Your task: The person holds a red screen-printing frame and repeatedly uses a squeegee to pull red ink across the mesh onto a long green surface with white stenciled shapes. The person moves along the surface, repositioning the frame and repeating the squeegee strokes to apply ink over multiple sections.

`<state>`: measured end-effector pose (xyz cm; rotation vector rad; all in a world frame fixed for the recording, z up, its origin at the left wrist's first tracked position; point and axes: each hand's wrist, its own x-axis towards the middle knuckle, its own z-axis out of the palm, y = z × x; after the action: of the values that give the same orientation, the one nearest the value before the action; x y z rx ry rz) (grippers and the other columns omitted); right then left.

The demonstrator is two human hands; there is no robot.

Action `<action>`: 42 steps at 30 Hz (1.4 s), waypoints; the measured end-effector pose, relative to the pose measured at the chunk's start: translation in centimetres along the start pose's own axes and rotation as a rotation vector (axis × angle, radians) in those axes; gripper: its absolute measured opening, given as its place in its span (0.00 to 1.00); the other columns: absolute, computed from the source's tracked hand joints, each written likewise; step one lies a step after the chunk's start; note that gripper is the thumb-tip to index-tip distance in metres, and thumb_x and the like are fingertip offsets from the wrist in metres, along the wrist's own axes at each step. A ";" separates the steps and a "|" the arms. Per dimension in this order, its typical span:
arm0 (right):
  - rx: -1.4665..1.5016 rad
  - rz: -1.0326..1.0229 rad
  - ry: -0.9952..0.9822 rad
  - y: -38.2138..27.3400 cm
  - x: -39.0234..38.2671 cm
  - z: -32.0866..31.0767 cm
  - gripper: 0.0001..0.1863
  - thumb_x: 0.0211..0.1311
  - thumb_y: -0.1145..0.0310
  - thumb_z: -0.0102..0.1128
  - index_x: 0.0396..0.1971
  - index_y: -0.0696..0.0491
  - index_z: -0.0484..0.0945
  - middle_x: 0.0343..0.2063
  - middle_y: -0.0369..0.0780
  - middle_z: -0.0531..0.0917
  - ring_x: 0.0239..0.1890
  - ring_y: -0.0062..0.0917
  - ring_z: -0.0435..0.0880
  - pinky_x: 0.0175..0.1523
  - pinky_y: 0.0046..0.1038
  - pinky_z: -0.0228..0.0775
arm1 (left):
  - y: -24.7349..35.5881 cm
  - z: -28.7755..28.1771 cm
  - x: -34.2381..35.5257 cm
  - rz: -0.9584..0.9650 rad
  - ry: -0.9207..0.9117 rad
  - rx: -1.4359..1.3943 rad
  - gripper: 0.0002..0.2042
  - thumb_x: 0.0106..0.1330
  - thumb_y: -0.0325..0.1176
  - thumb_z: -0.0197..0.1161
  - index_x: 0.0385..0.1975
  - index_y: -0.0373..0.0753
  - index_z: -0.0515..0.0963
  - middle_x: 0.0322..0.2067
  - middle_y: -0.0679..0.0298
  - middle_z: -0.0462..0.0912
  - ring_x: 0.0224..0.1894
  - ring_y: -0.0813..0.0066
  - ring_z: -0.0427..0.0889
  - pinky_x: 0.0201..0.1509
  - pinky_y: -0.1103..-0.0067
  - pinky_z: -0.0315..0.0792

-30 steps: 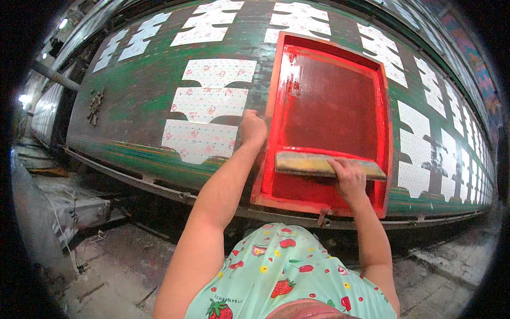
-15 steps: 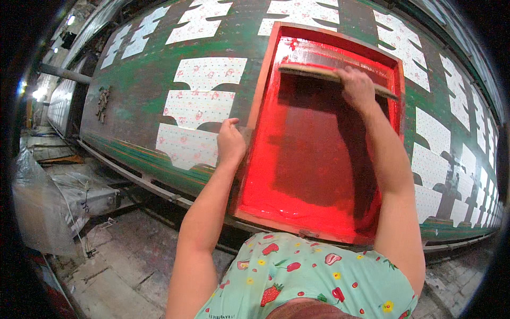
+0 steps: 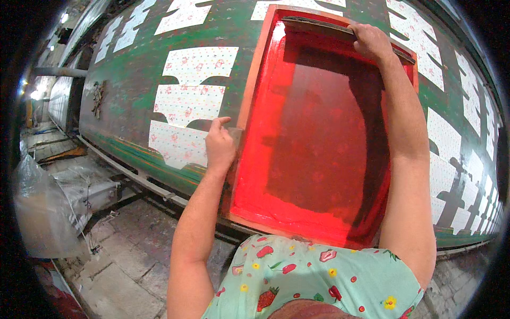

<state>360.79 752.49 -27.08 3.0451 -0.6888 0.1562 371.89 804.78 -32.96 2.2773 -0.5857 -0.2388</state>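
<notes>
Farther forward than before, the squeegee [image 3: 319,26] lies at the far end of the red-coated frame [image 3: 256,66]. Left to right, I see patterned white pieces [image 3: 188,101] on the green table [image 3: 127,74]; the left hand [image 3: 220,143] beside the frame, its grip unclear to me; the right hand [image 3: 372,41] clasping the squeegee.

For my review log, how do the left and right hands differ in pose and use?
The right hand grips a long bar at the far end of the frame, while the left hand is by the frame's left side; whether it touches is unclear. The right hand reaches farther out; the left hand is held closer in. Both hands are bare.
</notes>
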 end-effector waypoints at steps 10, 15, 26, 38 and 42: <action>-0.025 0.028 -0.119 -5.5 -7.1 -2.3 0.20 0.59 0.70 0.65 0.53 0.47 0.90 0.47 0.49 0.94 0.53 0.49 0.94 0.59 0.54 0.88 | -1.1 0.2 0.5 0.060 -0.025 -0.026 0.16 0.78 0.22 0.51 0.58 0.33 0.83 0.53 0.37 0.90 0.59 0.36 0.88 0.64 0.56 0.80; 0.015 0.016 -0.108 -10.6 -15.3 -2.7 0.16 0.57 0.69 0.68 0.46 0.48 0.91 0.42 0.50 0.94 0.49 0.49 0.95 0.56 0.52 0.89 | -1.8 0.5 1.2 0.057 -0.030 -0.054 0.16 0.75 0.23 0.54 0.58 0.33 0.83 0.53 0.36 0.90 0.59 0.34 0.88 0.64 0.54 0.79; 0.090 0.050 -0.151 -25.3 -35.0 -6.1 0.21 0.58 0.75 0.69 0.52 0.43 0.91 0.43 0.42 0.92 0.48 0.44 0.94 0.54 0.48 0.88 | -2.4 1.9 2.3 -0.078 -0.081 -0.083 0.18 0.73 0.30 0.61 0.61 0.40 0.80 0.56 0.41 0.90 0.61 0.37 0.89 0.66 0.52 0.80; 0.105 0.010 -0.074 -33.9 -47.8 -7.3 0.21 0.56 0.65 0.76 0.51 0.47 0.89 0.43 0.41 0.88 0.49 0.41 0.89 0.54 0.46 0.84 | -2.4 1.9 2.4 -0.153 -0.036 -0.087 0.19 0.74 0.32 0.59 0.62 0.37 0.82 0.58 0.42 0.90 0.64 0.42 0.88 0.70 0.56 0.79; 0.237 -0.023 0.004 -34.3 -49.9 -6.8 0.28 0.60 0.47 0.79 0.52 0.51 0.86 0.47 0.43 0.86 0.53 0.44 0.85 0.61 0.48 0.79 | -3.8 2.4 3.1 -0.115 0.029 -0.085 0.19 0.73 0.32 0.58 0.60 0.34 0.85 0.59 0.42 0.90 0.65 0.42 0.88 0.70 0.58 0.79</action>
<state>330.09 805.07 -25.12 3.2742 -0.6812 0.2616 375.11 804.04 -37.36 2.2303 -0.4223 -0.2811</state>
